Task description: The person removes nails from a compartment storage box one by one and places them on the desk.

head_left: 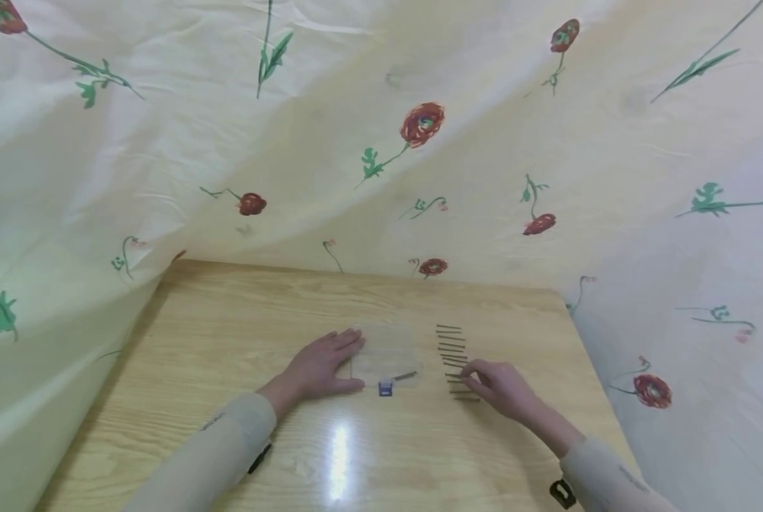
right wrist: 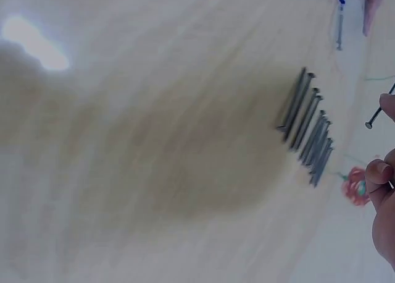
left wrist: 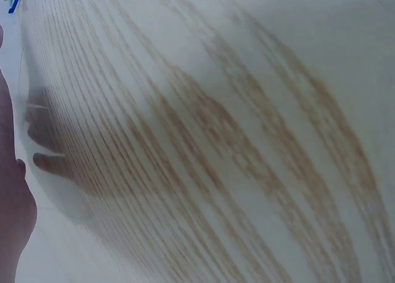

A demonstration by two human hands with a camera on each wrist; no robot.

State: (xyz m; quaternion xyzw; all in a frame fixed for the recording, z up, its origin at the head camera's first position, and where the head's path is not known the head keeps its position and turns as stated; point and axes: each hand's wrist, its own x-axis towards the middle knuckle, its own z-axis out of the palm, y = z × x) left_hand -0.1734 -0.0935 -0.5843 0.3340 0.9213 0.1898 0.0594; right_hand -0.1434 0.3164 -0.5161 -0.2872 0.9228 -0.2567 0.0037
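A clear plastic bag [head_left: 381, 348] lies flat on the table, and my left hand [head_left: 322, 363] rests on its left edge with the fingers spread. At the bag's near edge sits a small blue piece [head_left: 385, 388]; beside it a single nail [head_left: 405, 376] lies over the bag area. To the right, several nails [head_left: 451, 348] are laid side by side in a column. My right hand [head_left: 499, 387] is over the lower part of this column. In the right wrist view its thumb and finger pinch a nail [right wrist: 370, 124], whose head sticks out.
The wood-grain table [head_left: 227, 313] has a bright light reflection [head_left: 339, 462] near its front. A pale cloth with printed red flowers [head_left: 317, 142] hangs behind the table and along both sides.
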